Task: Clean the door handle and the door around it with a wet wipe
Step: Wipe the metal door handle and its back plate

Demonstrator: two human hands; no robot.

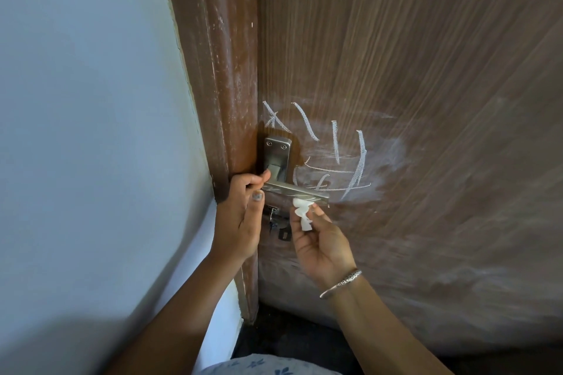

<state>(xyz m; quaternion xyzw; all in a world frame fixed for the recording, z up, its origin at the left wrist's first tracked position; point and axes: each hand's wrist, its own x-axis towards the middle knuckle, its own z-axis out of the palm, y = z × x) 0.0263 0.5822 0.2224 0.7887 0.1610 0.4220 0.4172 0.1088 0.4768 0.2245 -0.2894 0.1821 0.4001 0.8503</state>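
A silver lever door handle (300,190) on a steel backplate (276,158) sits at the left edge of a brown wood-grain door (426,70). White chalk scribbles (335,158) and a pale smear cover the door right of the handle. My left hand (242,216) grips the handle's pivot end, thumb on top. My right hand (323,240) pinches a crumpled white wet wipe (303,213) against the underside of the lever's free end. A key (272,219) sits in the lock below, partly hidden by my hands.
The brown door frame (219,70) runs along the door's left edge, with a pale blue wall (91,100) beyond it. Dark floor (292,335) shows at the bottom. A silver bangle (341,281) circles my right wrist.
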